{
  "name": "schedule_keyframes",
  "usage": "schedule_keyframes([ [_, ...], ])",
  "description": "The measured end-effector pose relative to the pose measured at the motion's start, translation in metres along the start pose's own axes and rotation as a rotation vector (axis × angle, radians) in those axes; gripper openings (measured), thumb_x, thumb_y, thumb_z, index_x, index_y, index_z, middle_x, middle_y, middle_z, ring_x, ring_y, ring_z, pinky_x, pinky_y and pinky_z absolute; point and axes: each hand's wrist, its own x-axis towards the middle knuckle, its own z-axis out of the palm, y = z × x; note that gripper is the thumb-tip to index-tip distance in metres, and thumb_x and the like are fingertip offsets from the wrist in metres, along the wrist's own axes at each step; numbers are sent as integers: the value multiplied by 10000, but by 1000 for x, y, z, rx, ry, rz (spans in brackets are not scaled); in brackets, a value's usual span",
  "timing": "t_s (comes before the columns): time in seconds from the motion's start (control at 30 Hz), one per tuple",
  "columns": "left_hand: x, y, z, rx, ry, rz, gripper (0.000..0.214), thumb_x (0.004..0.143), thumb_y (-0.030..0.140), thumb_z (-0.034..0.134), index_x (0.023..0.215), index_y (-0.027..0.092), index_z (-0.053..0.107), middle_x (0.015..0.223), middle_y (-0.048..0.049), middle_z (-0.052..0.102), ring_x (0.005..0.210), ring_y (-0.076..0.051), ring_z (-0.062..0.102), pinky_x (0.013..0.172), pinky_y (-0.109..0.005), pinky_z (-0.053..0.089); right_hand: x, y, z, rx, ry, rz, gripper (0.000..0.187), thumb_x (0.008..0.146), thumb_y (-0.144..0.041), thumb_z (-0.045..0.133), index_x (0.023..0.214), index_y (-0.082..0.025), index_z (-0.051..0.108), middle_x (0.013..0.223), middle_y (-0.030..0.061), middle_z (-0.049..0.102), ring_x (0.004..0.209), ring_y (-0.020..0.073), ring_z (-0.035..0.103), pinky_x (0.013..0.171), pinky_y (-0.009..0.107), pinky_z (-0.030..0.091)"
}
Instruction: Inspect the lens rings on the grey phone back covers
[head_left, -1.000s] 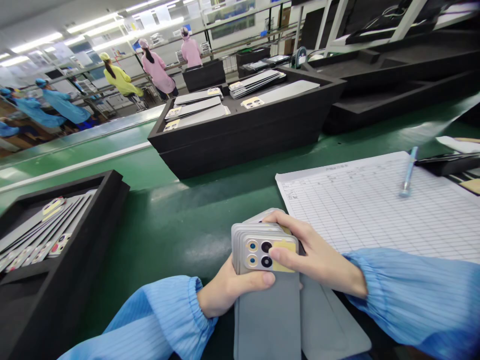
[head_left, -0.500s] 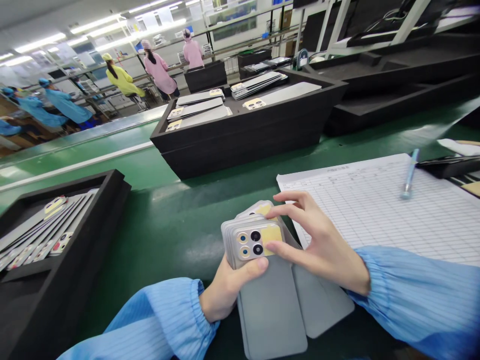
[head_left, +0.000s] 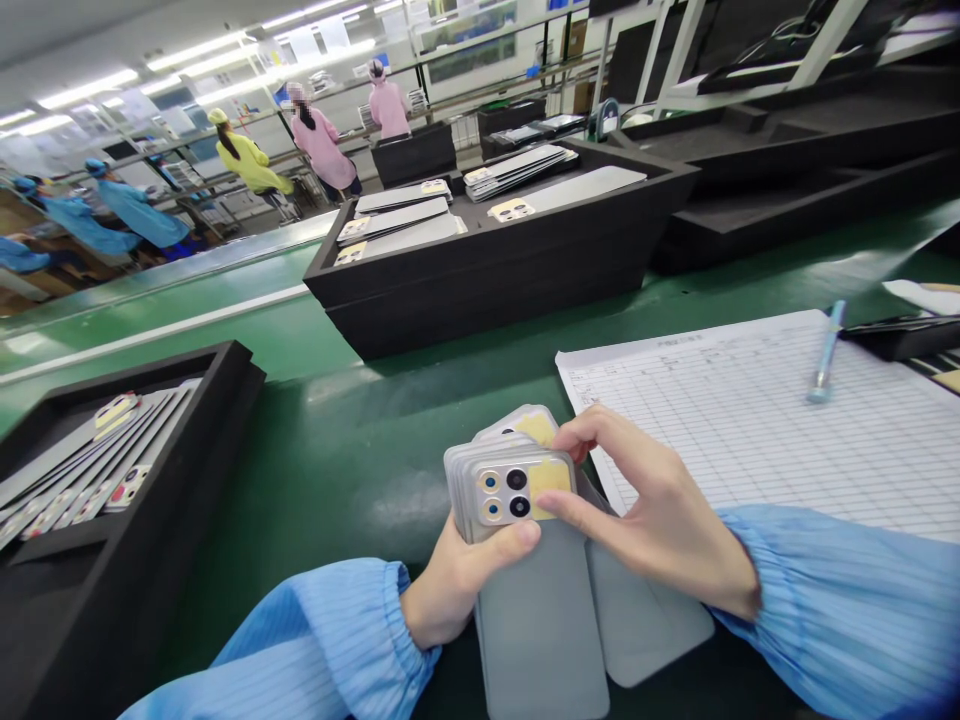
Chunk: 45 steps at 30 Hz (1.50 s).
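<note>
My left hand (head_left: 457, 580) is wrapped round a stack of grey phone back covers (head_left: 525, 590), thumb across the front one just under its camera block. That top cover shows two lenses and a yellow sticker (head_left: 551, 475). My right hand (head_left: 645, 520) pinches the upper right of the stack, thumb on the top cover's sticker corner, index finger curled over a cover behind it (head_left: 525, 425). Another cover (head_left: 645, 625) fans out to the right beneath my right hand. Both arms wear blue sleeves.
A printed grid sheet (head_left: 787, 420) with a blue pen (head_left: 825, 350) lies to the right. A black tray of covers (head_left: 112, 470) stands at left, a bigger black tray (head_left: 495, 250) with more covers sits ahead. Several people in coloured coats work in the background.
My right hand went from fingers spread over the stack to a curled pinch on its upper right. The covers behind the top one are fanned out to the right.
</note>
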Motion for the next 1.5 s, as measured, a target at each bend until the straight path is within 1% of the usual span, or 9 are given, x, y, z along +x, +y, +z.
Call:
schedule_keyframes([
  [0.23, -2, -1, 2, -56, 23, -66, 444, 701, 245, 632, 1124, 176, 514, 1075, -80, 625, 1052, -267, 529, 910, -370, 413, 4, 5, -10, 411, -53, 309, 145, 810, -284, 531, 868, -226, 412, 658, -23, 537, 588, 131, 544, 516, 243, 439],
  [0.4, -1, 1, 4, -134, 109, -106, 406, 683, 204, 644, 1075, 152, 550, 1060, -86, 634, 998, -250, 568, 865, -325, 448, 17, 16, -17, 674, 168, 435, 262, 772, -309, 583, 955, -245, 408, 701, -24, 602, 650, 152, 608, 522, 227, 481],
  [0.6, 1, -1, 4, -176, 375, -180, 522, 701, 247, 617, 1180, 147, 435, 767, -63, 697, 619, -188, 641, 609, -300, 508, 15, 15, -10, 728, -280, 544, 389, 663, -249, 693, 894, -214, 382, 782, -19, 588, 729, 152, 597, 590, 242, 463],
  [0.7, 1, -2, 4, -188, 342, -188, 537, 690, 259, 628, 1175, 144, 426, 797, -70, 694, 654, -194, 641, 628, -307, 508, 16, 15, -22, 706, -240, 510, 394, 682, -230, 671, 947, -216, 380, 851, 3, 606, 817, 171, 599, 667, 272, 470],
  [0.97, -3, 2, 2, -167, 144, -164, 329, 700, 308, 619, 941, 85, 593, 853, -90, 684, 657, -151, 610, 610, -259, 507, 10, 14, -119, -87, 513, 232, 346, 723, -379, 603, 1008, -196, 531, 998, 75, 614, 876, 231, 586, 756, 335, 468],
  [1.13, -3, 2, 2, -161, 109, -168, 339, 708, 317, 607, 953, 84, 585, 873, -106, 680, 672, -158, 608, 622, -263, 497, 6, 21, -123, -717, 287, 175, 217, 784, -365, 489, 870, -172, 542, 703, 52, 600, 590, 187, 548, 538, 294, 426],
  [1.3, -1, 2, 0, -150, 75, -156, 325, 708, 334, 602, 922, 89, 602, 932, -113, 669, 718, -162, 605, 679, -275, 489, 2, 36, -101, -736, -117, 187, 112, 767, -284, 486, 745, -207, 564, 539, -19, 581, 488, 160, 554, 459, 243, 393],
  [1.37, -1, 2, -1, -160, 68, -156, 344, 705, 339, 606, 946, 94, 591, 934, -113, 669, 722, -163, 606, 685, -279, 488, -4, 40, -102, -784, -57, 208, 181, 810, -309, 429, 869, -203, 563, 605, 6, 615, 515, 175, 576, 469, 255, 406],
  [1.5, -1, 2, -1, -171, 69, -164, 357, 704, 331, 610, 970, 95, 571, 930, -116, 672, 731, -165, 609, 688, -282, 487, -23, 50, -106, -918, 366, 194, 290, 828, -388, 406, 997, -190, 535, 784, 59, 661, 592, 198, 617, 531, 276, 449],
])
